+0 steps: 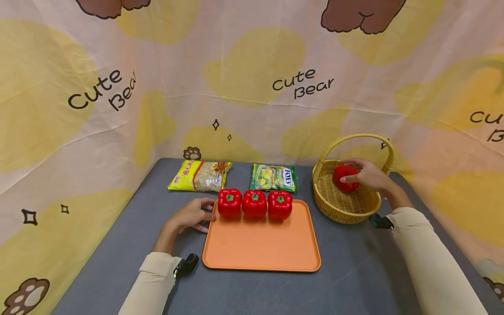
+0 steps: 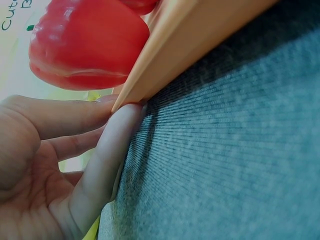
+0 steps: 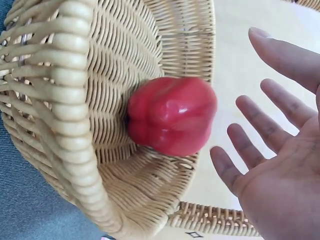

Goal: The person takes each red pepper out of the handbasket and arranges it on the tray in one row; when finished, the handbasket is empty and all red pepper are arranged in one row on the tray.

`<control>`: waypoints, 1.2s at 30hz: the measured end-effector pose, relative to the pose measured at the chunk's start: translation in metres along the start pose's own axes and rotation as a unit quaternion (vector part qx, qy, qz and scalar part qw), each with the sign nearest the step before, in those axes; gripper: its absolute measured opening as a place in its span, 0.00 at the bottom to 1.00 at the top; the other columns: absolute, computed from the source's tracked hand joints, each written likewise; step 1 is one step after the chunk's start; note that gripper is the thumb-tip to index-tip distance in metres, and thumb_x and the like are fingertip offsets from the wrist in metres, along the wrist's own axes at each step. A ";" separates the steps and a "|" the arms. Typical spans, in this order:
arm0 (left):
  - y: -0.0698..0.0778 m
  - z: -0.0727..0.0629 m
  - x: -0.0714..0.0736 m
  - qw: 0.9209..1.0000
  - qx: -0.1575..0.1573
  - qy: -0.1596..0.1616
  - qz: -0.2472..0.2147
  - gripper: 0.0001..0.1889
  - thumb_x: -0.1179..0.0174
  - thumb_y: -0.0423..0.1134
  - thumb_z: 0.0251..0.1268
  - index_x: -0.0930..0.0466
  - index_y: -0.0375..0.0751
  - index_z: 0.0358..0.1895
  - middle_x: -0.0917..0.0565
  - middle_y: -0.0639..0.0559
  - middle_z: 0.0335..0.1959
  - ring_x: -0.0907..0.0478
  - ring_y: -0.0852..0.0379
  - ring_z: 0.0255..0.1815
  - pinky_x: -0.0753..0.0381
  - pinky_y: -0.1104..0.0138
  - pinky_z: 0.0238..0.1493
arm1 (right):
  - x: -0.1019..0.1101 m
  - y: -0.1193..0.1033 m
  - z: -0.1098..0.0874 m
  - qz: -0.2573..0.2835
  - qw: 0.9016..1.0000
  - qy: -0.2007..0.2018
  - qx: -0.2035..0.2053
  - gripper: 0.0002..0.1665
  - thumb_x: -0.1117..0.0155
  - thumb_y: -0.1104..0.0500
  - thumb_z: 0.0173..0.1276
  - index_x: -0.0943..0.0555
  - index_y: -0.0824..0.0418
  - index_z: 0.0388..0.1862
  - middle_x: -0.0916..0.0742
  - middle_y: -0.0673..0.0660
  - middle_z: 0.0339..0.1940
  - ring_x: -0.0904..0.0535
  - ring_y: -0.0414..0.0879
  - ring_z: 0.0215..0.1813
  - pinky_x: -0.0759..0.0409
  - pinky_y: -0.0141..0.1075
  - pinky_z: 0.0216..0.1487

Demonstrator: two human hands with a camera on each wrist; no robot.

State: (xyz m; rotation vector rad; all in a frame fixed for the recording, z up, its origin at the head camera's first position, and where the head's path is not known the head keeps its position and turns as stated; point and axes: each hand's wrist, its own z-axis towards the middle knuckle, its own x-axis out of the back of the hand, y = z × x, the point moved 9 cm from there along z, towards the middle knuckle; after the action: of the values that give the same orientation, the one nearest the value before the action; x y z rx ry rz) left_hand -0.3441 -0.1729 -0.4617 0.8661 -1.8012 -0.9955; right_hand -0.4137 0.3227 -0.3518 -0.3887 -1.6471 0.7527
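Observation:
My left hand (image 1: 189,215) pinches the left rim of an orange tray (image 1: 261,247) between thumb and finger; the left wrist view shows the tray's edge (image 2: 172,47) at the fingertips. Three red bell peppers stand in a row along the tray's far side: a left one (image 1: 225,208), a middle one (image 1: 250,209) and a right one (image 1: 280,211). Another red bell pepper (image 3: 172,117) lies inside a wicker basket (image 1: 341,215). Over that basket is my right hand (image 3: 285,165), its fingers spread and apart from the pepper in the right wrist view.
Behind the tray lie a yellow food packet (image 1: 201,176) and a green FOX'S packet (image 1: 273,177). The basket's tall handle (image 1: 356,136) arches above its opening. A patterned cloth (image 1: 252,87) hangs around the grey table (image 1: 252,293).

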 end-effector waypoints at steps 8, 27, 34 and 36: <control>0.000 0.000 0.000 1.000 -0.001 0.000 0.000 0.33 0.35 0.31 0.71 0.33 0.29 0.76 0.25 0.33 0.63 0.16 0.50 0.47 0.07 0.56 0.37 | -0.003 0.013 0.007 -0.004 1.000 -0.003 -0.007 0.48 0.29 0.56 0.73 0.41 0.70 0.83 0.32 0.77 0.78 0.33 0.74 0.74 0.29 0.67 0.74; -0.001 0.000 0.000 1.000 0.001 0.005 -0.004 0.32 0.35 0.30 0.71 0.33 0.28 0.76 0.25 0.33 0.62 0.16 0.51 0.47 0.07 0.56 0.36 | -0.007 0.021 0.010 0.043 0.999 -0.010 -0.005 0.46 0.28 0.61 0.71 0.38 0.70 0.82 0.28 0.77 0.76 0.30 0.72 0.74 0.29 0.61 0.74; 0.000 -0.001 0.000 1.000 0.003 0.006 0.001 0.33 0.34 0.31 0.71 0.33 0.29 0.76 0.24 0.33 0.63 0.15 0.50 0.47 0.07 0.56 0.37 | -0.016 0.020 0.013 0.030 0.999 -0.029 -0.006 0.56 0.26 0.58 0.68 0.46 0.68 0.86 0.30 0.78 0.76 0.28 0.71 0.71 0.25 0.58 0.71; -0.001 0.000 0.000 1.000 0.002 0.006 0.002 0.33 0.34 0.32 0.71 0.33 0.29 0.76 0.24 0.33 0.63 0.15 0.50 0.47 0.07 0.56 0.36 | -0.019 0.019 0.013 0.032 0.999 -0.034 -0.007 0.54 0.26 0.59 0.68 0.44 0.69 0.85 0.30 0.77 0.75 0.28 0.70 0.70 0.23 0.56 0.69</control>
State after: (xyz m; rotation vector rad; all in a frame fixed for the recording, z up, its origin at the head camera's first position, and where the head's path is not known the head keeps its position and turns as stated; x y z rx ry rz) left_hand -0.3435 -0.1731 -0.4621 0.8692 -1.7953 -0.9824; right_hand -0.4248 0.3218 -0.3793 -0.4317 -1.7110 0.8111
